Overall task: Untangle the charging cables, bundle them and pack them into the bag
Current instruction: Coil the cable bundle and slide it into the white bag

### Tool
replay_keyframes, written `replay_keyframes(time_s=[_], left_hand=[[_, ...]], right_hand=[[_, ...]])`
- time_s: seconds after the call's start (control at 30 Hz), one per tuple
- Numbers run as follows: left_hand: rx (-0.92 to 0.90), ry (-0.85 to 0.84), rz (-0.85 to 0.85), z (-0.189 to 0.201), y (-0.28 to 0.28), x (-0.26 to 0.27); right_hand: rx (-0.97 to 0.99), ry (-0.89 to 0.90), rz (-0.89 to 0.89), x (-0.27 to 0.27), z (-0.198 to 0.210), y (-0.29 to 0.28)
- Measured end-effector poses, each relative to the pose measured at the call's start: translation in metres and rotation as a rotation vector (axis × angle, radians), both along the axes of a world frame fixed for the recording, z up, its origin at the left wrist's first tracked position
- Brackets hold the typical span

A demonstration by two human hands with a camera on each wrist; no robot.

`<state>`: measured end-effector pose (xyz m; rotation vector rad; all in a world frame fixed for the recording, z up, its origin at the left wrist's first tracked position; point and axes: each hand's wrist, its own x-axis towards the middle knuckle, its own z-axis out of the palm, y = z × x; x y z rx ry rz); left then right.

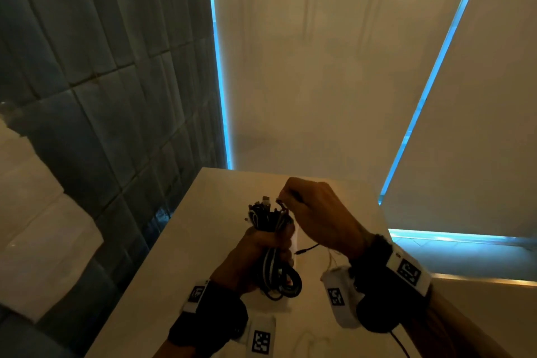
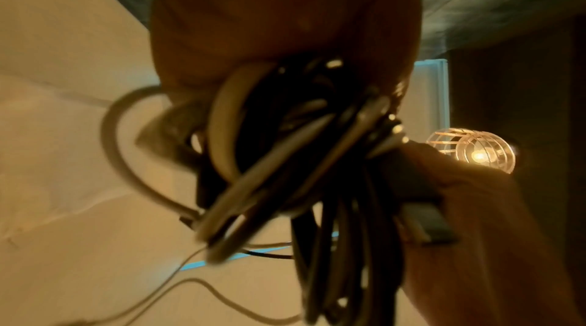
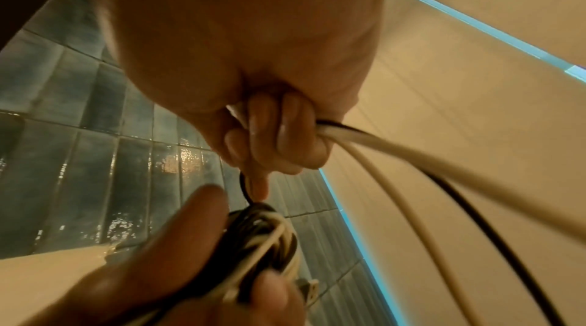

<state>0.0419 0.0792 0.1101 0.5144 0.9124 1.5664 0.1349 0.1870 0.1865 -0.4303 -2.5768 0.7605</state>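
Note:
My left hand (image 1: 261, 244) grips a bundle of black and white charging cables (image 1: 271, 221) upright above the table, fingers wrapped round its middle. Loops of the bundle (image 2: 285, 156) hang below the fist, and plug ends stick out at the top. My right hand (image 1: 308, 206) is just right of the bundle's top, fingers curled round a white cable and a black cable (image 3: 380, 146) that trail away from the fist. In the right wrist view the left hand (image 3: 177, 256) holds the bundle (image 3: 263, 233) below the right hand (image 3: 276, 136). No bag is in view.
A pale table (image 1: 203, 241) lies under both hands, with a thin black cable end (image 1: 308, 248) lying on it. Dark tiled wall (image 1: 101, 96) stands to the left, light blinds (image 1: 319, 67) behind. A caged lamp (image 2: 472, 151) glows in the left wrist view.

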Motion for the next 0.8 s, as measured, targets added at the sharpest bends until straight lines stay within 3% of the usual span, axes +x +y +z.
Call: replay_keyframes(time_s=[0.1, 0.2, 0.4, 0.53, 0.63, 0.8], left_hand=[[0.054, -0.161, 0.054, -0.005, 0.000, -0.005], [0.090, -0.217, 0.065, -0.008, 0.000, -0.006], [0.016, -0.205, 0.107, -0.010, 0.000, -0.002], [0.080, -0.319, 0.062, 0.000, -0.003, 0.001], [0.073, -0.286, 0.069, 0.008, -0.002, -0.001], [0.026, -0.123, 0.361, 0.013, 0.001, -0.023]], right_hand=[[0.042, 0.042, 0.075, 0.003, -0.014, -0.006], [0.077, 0.124, 0.055, 0.004, -0.023, -0.009], [-0.141, 0.230, 0.043, 0.013, -0.035, -0.024], [-0.159, 0.200, 0.133, 0.023, -0.035, -0.031], [-0.081, 0.177, 0.140, 0.028, -0.037, -0.034], [-0.064, 0.208, 0.059, 0.039, -0.055, -0.044]])
